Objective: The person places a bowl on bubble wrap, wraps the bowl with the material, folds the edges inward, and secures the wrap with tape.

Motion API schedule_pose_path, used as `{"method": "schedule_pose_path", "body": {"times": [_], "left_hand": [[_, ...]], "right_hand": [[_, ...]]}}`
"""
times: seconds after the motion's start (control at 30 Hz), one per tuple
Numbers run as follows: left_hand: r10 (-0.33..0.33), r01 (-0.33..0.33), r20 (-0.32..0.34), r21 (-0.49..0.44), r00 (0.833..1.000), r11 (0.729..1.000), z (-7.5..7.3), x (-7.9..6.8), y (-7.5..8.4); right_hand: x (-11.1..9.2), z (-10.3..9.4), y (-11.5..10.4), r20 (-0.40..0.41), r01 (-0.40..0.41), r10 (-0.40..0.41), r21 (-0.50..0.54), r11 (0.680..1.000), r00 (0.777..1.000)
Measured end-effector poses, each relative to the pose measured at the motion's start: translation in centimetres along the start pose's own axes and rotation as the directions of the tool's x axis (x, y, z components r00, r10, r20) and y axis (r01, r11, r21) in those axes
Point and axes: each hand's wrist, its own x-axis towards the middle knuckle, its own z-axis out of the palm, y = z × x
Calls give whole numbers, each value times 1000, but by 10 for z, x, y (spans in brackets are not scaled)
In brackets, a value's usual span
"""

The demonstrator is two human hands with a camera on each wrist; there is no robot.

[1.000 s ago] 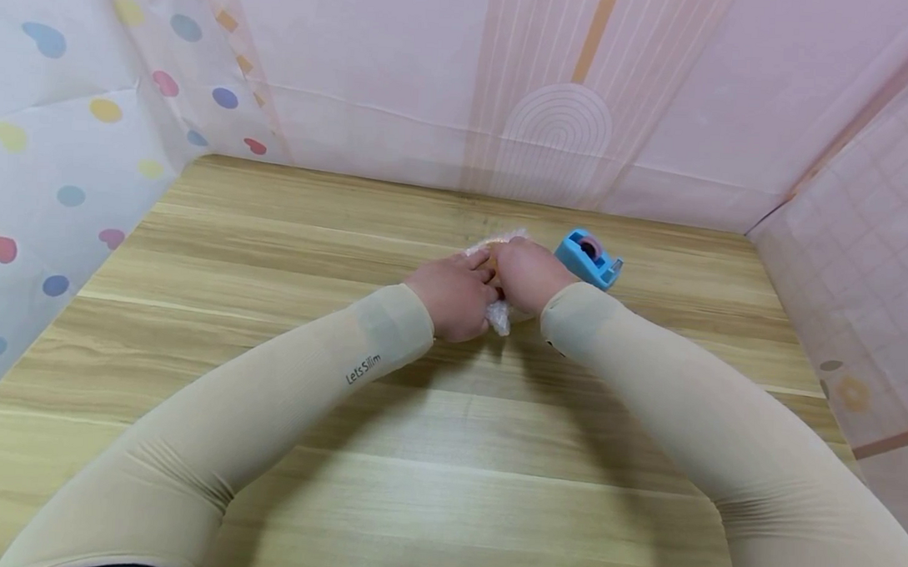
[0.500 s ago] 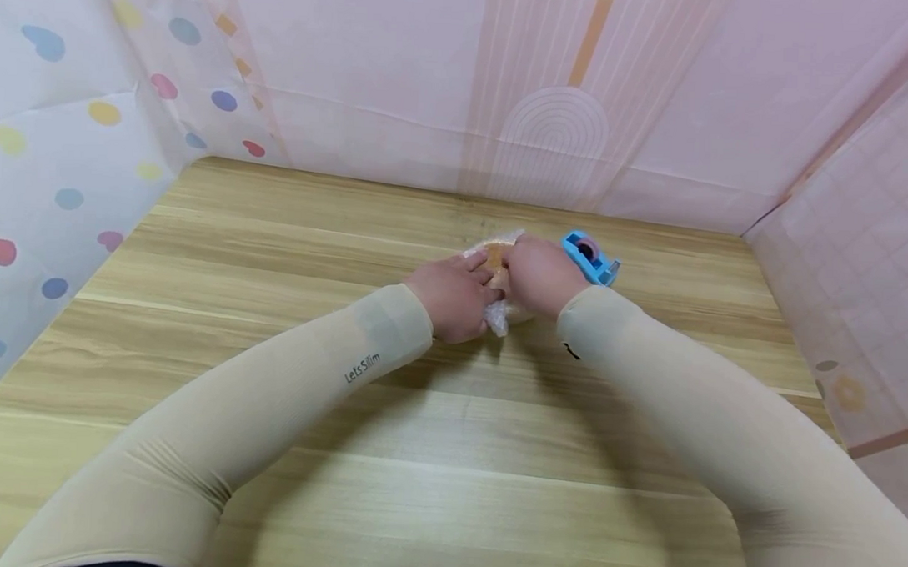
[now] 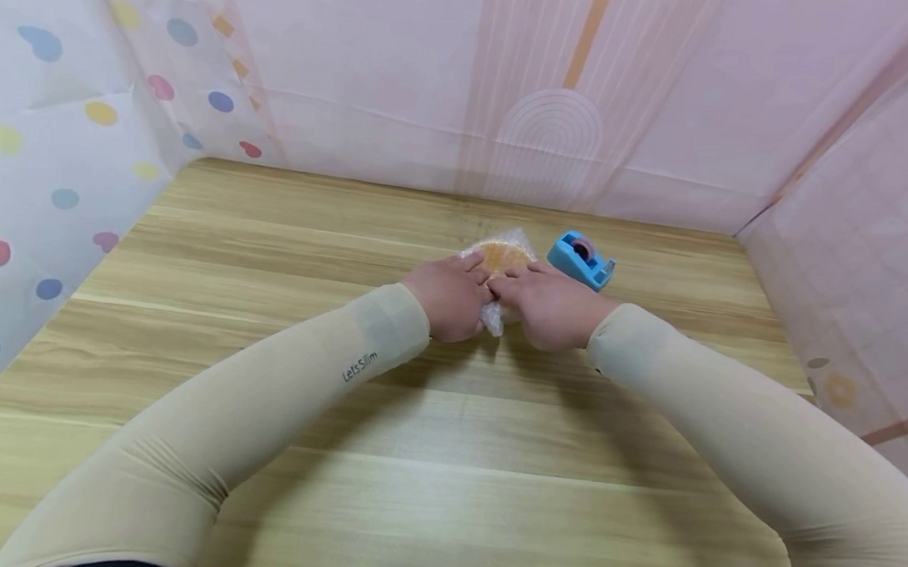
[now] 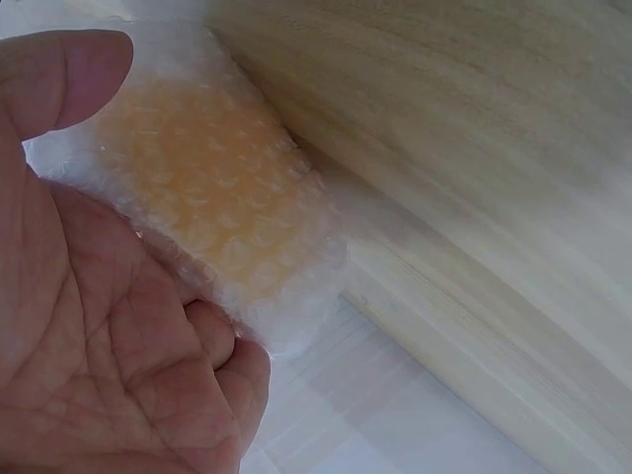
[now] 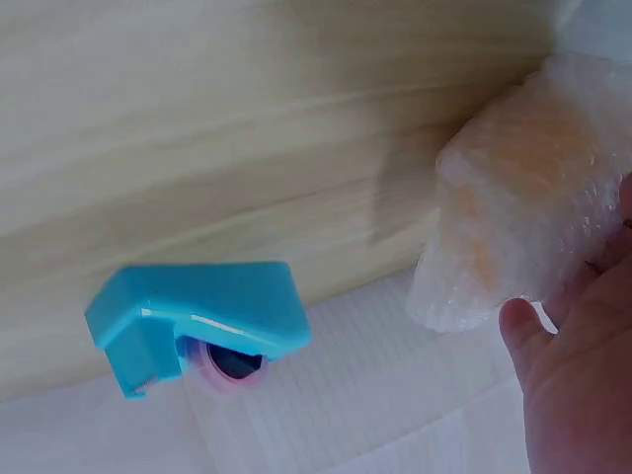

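A round orange-yellow item wrapped in bubble wrap (image 3: 504, 255) sits on the table in front of the person; the wrap hides what it is. From its left, my left hand (image 3: 449, 296) grips this bundle, fingers over the top and thumb on the near side in the left wrist view. My right hand (image 3: 554, 304) lies against the right and near part of the bundle, its fingers mostly extended and touching the wrap (image 5: 538, 168). The right thumb is hidden. Just beyond the right hand stands a blue tape dispenser (image 3: 578, 259) with a pink-cored roll.
The wood-grain table (image 3: 336, 229) runs back to a pink patterned wall covering (image 3: 371, 89). Dotted white covering (image 3: 57, 245) stands at the left, and a pale pink one (image 3: 861, 248) at the right.
The right hand has drawn back from the bundle's top toward the near right and its curled fingers have spread out, uncovering the orange top. My left hand stays in place.
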Motion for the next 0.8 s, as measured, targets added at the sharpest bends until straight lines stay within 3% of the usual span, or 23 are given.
{"method": "schedule_pose_path", "body": {"times": [0.27, 0.5, 0.8], "left_hand": [[5, -5, 2, 10, 1000, 1000, 0, 0, 0], [6, -6, 1, 13, 1000, 1000, 1, -1, 0], [6, -6, -9, 18, 1000, 1000, 1, 0, 1]], "right_hand": [[2, 3, 2, 22, 2, 0, -98, 995, 1000], [3, 6, 3, 16, -25, 27, -93, 995, 1000], [-2, 12, 7, -112, 34, -40, -57, 998, 993]]}}
